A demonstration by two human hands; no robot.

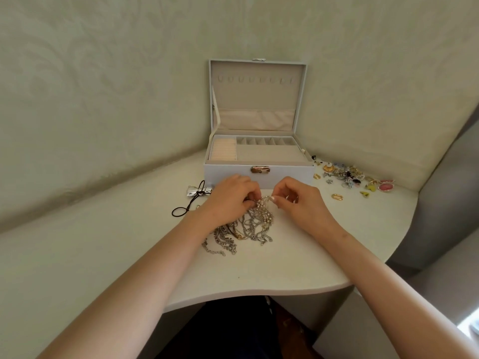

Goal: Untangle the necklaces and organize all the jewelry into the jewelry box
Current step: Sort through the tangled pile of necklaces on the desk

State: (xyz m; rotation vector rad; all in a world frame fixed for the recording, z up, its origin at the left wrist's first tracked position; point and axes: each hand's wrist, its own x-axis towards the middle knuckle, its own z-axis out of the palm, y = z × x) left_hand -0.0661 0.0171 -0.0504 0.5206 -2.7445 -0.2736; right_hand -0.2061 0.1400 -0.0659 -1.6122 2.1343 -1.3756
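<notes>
Nearest, both forearms reach in over the curved near edge of the table (pixel 259 275), so the work sits straight in front of the person. Just beyond lies the tangle (pixel 246 229), a heap of silver and gold chains. Its loose ends trail toward the near edge and its top is lifted a little where the hands meet. The left hand (pixel 230 195) has its fingers curled in and clamped on the knot's top from the left, probably to anchor it. The right hand (pixel 298 200) pinches a beaded strand between thumb and forefinger (pixel 272 199) with the other fingers curled loosely behind, as if to draw that one strand free. With the hands almost touching, the pull stays short and the rest of the heap is not dragged along. No necklace looks separated yet, so I judge the untangling to be at an early stage. Left of the hands a dark cord (pixel 181 209) with a silver bow (pixel 193 191) lies apart from the chains. Just beyond the knuckles stands the box (pixel 228 174), open and close enough to reach easily. Its ring rolls (pixel 223 151) and small compartments look empty. To its right a pile (pixel 347 174) of earrings and rings is spread on the table, with a gold oval (pixel 337 197) lying nearer, all waiting to be sorted. Farthest, the raised lid (pixel 256 99) leans against the wall, and its row of hooks (pixel 255 79) is bare, ready for hanging chains.
</notes>
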